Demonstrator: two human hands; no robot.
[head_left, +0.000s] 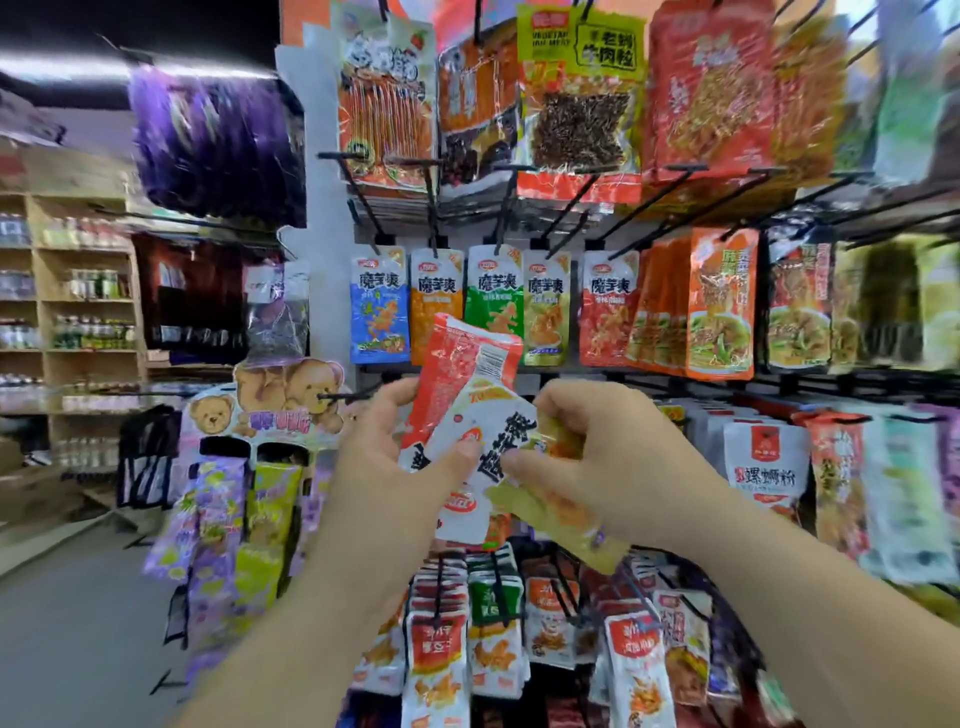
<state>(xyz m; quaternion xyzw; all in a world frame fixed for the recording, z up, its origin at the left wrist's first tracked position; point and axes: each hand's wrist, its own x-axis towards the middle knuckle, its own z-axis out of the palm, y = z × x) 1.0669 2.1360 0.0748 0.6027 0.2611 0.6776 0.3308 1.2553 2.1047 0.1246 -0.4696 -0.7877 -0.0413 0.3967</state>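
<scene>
While left hand (395, 467) grips a fan of packets (457, 364), right hand (602, 457) pinches a yellow packet (561, 525) — all in hand, hanging on pegs (670, 179) likely left

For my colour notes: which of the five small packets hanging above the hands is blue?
The leftmost packet; the others are orange, green, yellow and red.

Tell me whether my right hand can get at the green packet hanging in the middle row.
Probably not yet: the right hand pinches a yellow packet. The green packet hangs frontmost on its hook just above, and the way looks free.
</scene>
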